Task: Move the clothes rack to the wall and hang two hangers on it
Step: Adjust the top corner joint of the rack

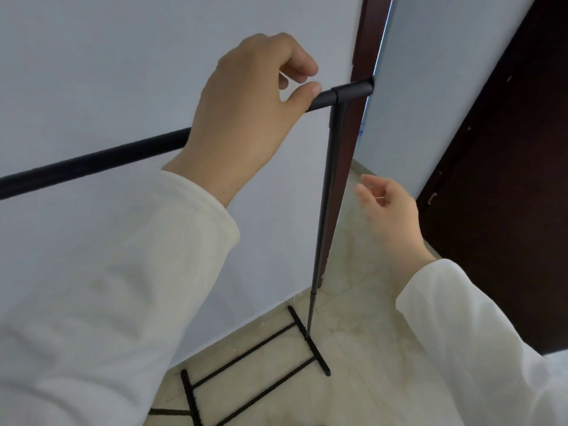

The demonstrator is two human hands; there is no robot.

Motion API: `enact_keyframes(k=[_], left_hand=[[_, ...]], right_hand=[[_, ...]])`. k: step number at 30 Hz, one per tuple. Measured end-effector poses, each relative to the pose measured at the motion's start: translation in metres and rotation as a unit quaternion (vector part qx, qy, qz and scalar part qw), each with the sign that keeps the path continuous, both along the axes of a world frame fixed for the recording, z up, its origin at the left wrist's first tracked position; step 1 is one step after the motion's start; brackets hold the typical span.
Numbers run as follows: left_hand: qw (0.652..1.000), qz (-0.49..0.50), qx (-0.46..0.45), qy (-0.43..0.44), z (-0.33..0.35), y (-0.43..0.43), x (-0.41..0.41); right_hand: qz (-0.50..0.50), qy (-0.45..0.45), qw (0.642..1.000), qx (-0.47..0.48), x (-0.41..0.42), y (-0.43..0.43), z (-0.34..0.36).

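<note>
The black clothes rack stands close to the pale wall (107,72). Its top bar (92,159) runs from the left edge to a T-joint (353,90) at the right. From there its upright pole (325,210) drops to the base bars (255,348) on the floor. My left hand (246,118) lies over the top bar just left of the T-joint. Its thumb presses on the bar, its fingers curl above it, and the bar is hidden behind the palm. My right hand (390,210) hovers lower, right of the pole, fingers loosely curled and holding nothing. No hanger is in view.
A dark red-brown door frame (359,41) runs down just behind the pole. A dark door (507,179) stands open at the right. The floor (368,348) is beige tile, and a white surface (556,358) shows at the right edge.
</note>
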State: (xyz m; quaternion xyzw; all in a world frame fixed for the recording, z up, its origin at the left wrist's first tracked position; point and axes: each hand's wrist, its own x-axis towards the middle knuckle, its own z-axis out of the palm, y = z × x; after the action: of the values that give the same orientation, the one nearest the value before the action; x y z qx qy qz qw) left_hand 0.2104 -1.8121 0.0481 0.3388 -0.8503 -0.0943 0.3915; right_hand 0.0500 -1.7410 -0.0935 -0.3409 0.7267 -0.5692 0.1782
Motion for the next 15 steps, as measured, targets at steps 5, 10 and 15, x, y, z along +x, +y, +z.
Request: enact_keyframes(k=[5,10,15], left_hand=[[0.987,-0.137,0.063,0.048,-0.022,0.036,0.0],[0.959,-0.243,0.146,0.018,-0.062,0.088,-0.027],[0.917,-0.349,0.194,-0.007,-0.087,0.184,-0.074]], right_hand=[[-0.093,-0.017,0.996,-0.003,0.02,0.061,-0.012],[-0.191,-0.023,0.981,0.005,0.031,0.143,-0.024],[-0.314,-0.029,0.949,-0.009,0.031,0.264,-0.022]])
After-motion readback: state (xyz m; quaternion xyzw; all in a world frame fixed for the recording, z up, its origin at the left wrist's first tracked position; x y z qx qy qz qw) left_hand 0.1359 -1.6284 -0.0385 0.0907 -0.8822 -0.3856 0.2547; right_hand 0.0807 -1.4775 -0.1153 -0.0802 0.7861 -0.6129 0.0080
